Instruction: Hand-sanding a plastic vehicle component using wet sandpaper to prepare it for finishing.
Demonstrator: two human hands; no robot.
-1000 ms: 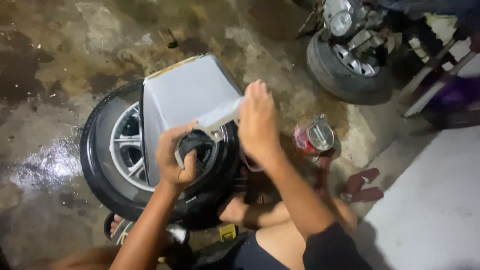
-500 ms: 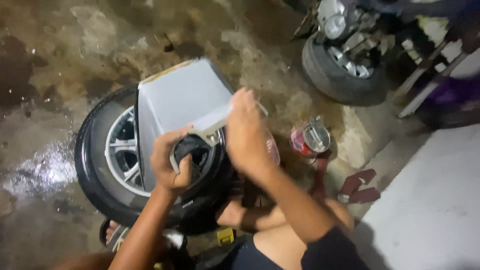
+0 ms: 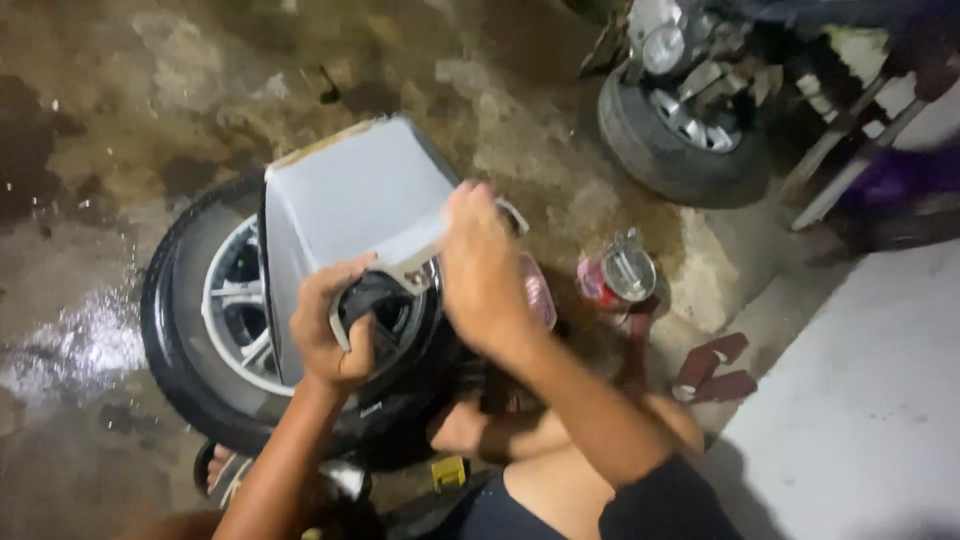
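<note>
Hands work close together over a grey plastic panel [image 3: 345, 195] that leans tilted across a wheel [image 3: 215, 320] lying flat on the wet concrete floor [image 3: 90, 130]. The left hand [image 3: 335, 325] is curled shut around a dark rounded part [image 3: 375, 300] at the panel's lower edge, just above the wheel's silver rim. The right hand [image 3: 480, 265], just beside it, is closed on the panel's pale bracket edge [image 3: 415, 250]; what its fingertips pinch is hidden. To do this well, I judge the left hand should keep the dark part steady while the right works with small moves, so the tilted panel does not slide off the tyre. A red can [image 3: 615, 278] stands near, outward of the right hand, and a second wheel [image 3: 680, 140] sits well beyond it.
</note>
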